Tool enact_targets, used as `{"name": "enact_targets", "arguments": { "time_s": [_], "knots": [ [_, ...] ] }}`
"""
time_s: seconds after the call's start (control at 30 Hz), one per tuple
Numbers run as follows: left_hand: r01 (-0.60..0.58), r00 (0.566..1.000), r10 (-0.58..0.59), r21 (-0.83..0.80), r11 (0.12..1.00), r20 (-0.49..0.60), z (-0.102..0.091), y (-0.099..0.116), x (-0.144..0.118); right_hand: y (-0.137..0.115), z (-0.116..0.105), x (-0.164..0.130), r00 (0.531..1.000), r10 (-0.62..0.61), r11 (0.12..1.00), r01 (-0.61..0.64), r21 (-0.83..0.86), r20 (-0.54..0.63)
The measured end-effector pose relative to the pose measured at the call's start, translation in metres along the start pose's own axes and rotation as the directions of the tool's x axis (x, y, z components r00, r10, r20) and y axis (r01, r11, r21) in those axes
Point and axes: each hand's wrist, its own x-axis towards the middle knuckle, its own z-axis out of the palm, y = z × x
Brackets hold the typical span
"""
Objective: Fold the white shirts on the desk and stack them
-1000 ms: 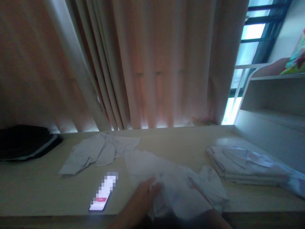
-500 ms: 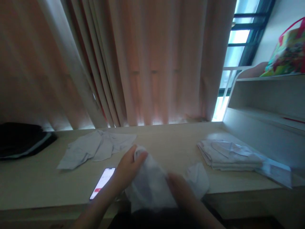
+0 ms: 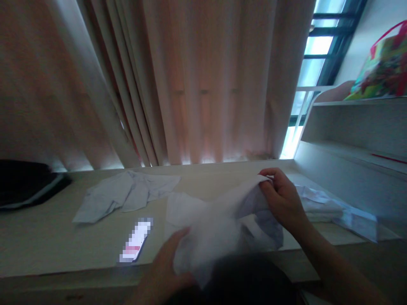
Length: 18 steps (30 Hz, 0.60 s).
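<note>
A pale white shirt (image 3: 216, 220) is bunched over the front edge of the light wooden desk (image 3: 63, 250). My left hand (image 3: 168, 267) grips its near lower part at the desk edge. My right hand (image 3: 281, 199) pinches a raised fold of the same shirt and holds it up above the desk, to the right of the middle. The cloth stretches between both hands.
A phone (image 3: 136, 240) with a lit screen lies left of the shirt. Another pale garment (image 3: 124, 197) lies spread at the back left, a black bag (image 3: 25, 184) at the far left. Folded shirts (image 3: 330, 209) sit right, under a white shelf (image 3: 356, 127). Curtains (image 3: 190, 80) hang behind.
My right hand has risen and moved right, lifting a fold of the shirt. My left hand has slid back to the desk's front edge, still on the cloth.
</note>
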Motion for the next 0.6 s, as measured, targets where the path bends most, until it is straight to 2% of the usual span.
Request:
{"name": "enact_targets", "arguments": {
  "time_s": [0.07, 0.1, 0.17, 0.23, 0.3, 0.37, 0.43, 0.53, 0.6],
  "knots": [
    [-0.026, 0.984, -0.001, 0.151, 0.988, 0.179, 0.062, -0.022, 0.000, -0.002, -0.002, 0.000, 1.000, -0.011, 1.000, 0.011, -0.005, -0.030],
    [-0.018, 0.970, -0.038, 0.226, 0.974, 0.240, 0.092, -0.032, 0.001, -0.002, -0.002, 0.000, 0.999, -0.017, 1.000, 0.016, -0.012, -0.043],
    [0.014, 0.950, -0.123, 0.357, 0.934, 0.286, 0.144, -0.048, 0.003, -0.001, -0.001, -0.001, 0.998, -0.032, 0.999, 0.030, -0.037, -0.060],
    [0.009, 0.951, -0.153, 0.470, 0.883, 0.270, 0.178, -0.059, 0.006, 0.001, -0.001, -0.002, 0.997, -0.056, 0.996, 0.052, -0.079, -0.052],
    [0.025, 0.968, -0.159, 0.556, 0.831, 0.195, 0.190, -0.067, 0.010, 0.006, -0.002, 0.000, 0.996, -0.075, 0.989, 0.069, -0.134, -0.042],
    [0.049, 0.981, -0.147, 0.563, 0.825, 0.130, 0.180, -0.073, 0.015, 0.013, -0.008, 0.003, 0.995, -0.088, 0.979, 0.076, -0.188, -0.054],
    [0.058, 0.990, -0.114, 0.489, 0.870, 0.085, 0.150, -0.077, 0.020, 0.020, -0.017, 0.008, 0.992, -0.098, 0.969, 0.078, -0.235, -0.078],
    [0.102, 0.992, -0.066, 0.372, 0.922, -0.110, 0.078, -0.076, 0.025, 0.023, -0.040, 0.019, 0.988, -0.107, 0.940, 0.063, -0.334, -0.115],
    [0.129, 0.961, -0.037, 0.327, 0.936, -0.274, 0.021, -0.067, 0.026, 0.019, -0.058, 0.027, 0.984, -0.108, 0.908, 0.038, -0.417, -0.145]
  ]
}}
